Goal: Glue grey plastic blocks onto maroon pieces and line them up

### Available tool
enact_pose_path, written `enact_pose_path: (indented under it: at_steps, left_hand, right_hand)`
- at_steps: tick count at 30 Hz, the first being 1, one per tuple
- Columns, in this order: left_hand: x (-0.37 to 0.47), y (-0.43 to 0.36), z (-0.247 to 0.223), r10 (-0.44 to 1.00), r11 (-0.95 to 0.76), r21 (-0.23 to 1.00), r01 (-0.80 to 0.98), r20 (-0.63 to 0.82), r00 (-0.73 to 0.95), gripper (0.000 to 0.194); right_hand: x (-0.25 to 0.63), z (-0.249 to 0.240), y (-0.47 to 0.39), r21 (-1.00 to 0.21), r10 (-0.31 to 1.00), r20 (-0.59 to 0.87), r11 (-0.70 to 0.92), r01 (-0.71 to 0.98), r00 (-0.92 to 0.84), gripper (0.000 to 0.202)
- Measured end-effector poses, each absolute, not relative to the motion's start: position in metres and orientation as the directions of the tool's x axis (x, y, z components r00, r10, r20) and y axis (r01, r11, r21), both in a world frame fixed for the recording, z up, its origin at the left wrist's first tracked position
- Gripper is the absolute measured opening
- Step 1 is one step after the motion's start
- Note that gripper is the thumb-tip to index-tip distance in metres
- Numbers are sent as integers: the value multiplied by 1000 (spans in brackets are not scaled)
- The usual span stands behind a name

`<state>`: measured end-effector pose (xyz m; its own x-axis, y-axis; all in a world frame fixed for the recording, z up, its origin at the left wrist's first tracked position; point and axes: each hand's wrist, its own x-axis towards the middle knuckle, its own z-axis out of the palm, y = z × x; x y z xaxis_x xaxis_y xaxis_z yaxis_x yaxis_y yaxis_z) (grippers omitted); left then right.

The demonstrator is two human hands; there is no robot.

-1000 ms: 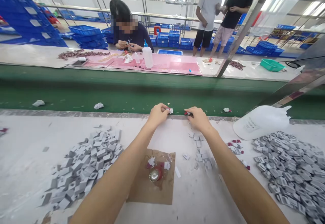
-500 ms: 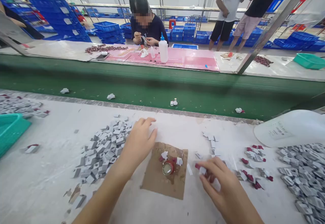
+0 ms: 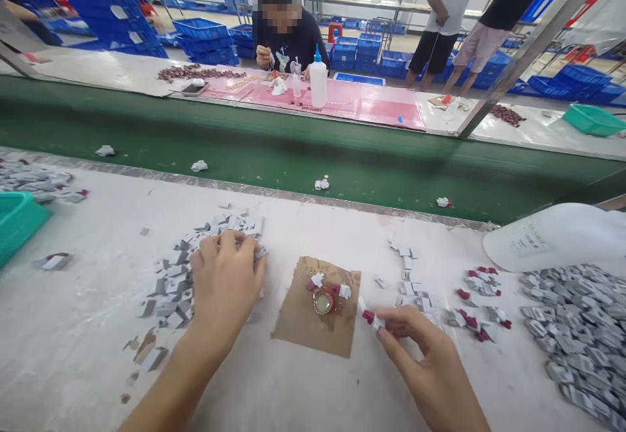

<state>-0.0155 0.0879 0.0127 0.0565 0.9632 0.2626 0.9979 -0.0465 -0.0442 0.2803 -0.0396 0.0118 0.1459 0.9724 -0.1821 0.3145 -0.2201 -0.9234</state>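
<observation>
My left hand [image 3: 227, 275] is over the heap of small grey plastic pieces [image 3: 178, 282], fingers curled down. A small grey piece [image 3: 263, 252] shows at its thumb and fingertips. Pinched between thumb and fingers of my right hand [image 3: 415, 347] is a small grey-and-maroon piece [image 3: 370, 318], just right of the cardboard square [image 3: 313, 339]. On that cardboard sits a round red cap [image 3: 323, 302], its open side up, with pale liquid in it. Two grey-and-maroon pieces [image 3: 341, 290] lie beside the cap, on wet-looking cardboard.
Grey-and-maroon pieces [image 3: 482, 282] and a larger grey heap [image 3: 572, 327] lie right, near a white jug [image 3: 548, 236] on its side. A green belt [image 3: 254, 148] carries several pieces. A teal basket [image 3: 22, 223] stands left. Across the belt sits a person [image 3: 288, 40].
My left hand has moved left and down onto the grey heap, its fingers curling. My right hand has shifted slightly left with its piece. Pieces on the belt have moved left.
</observation>
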Motion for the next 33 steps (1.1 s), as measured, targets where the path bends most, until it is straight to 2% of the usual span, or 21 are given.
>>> enact_pose_path:
  at_steps: [3, 7, 11, 14, 17, 19, 21, 25, 33]
  left_hand:
    - [-13, 93, 12, 967, -37, -34, 999, 251, 44, 23]
    - [-11, 103, 15, 977, -29, -25, 999, 212, 34, 18]
    - [-6, 101, 19, 981, -30, -38, 999, 191, 37, 24]
    - [-2, 95, 20, 982, -14, -34, 999, 190, 20, 25]
    - [1, 90, 19, 983, -4, -8, 1000, 184, 6, 25]
    - [3, 88, 18, 986, -4, 26, 1000, 166, 0, 24]
    - [6, 87, 19, 990, -8, 75, 997, 142, -3, 20]
    - [11, 86, 19, 993, -55, 191, 980, 114, 33, 10]
    - [11, 77, 11, 988, -153, 446, 882, 75, 133, 11]
  right_hand:
    - [269, 18, -29, -943, 940, -327, -331, 29, 94, 30]
    - [259, 20, -12, -838, 889, -456, -446, -315, -45, 38]
    - [252, 20, -2, -710, 841, -528, -513, -482, -117, 41]
    - [247, 18, -3, -779, 863, -497, -489, -392, -87, 41]
    - [240, 16, -7, -940, 943, -331, -328, -94, 20, 28]
    - [236, 16, -10, -973, 977, -209, -212, 90, 41, 20]
    - [232, 15, -11, -972, 991, -133, -136, 192, 29, 18]
    - [226, 14, -10, -958, 999, -53, -49, 283, -5, 23]
    - [223, 14, -6, -938, 1000, 13, 19, 346, -19, 21]
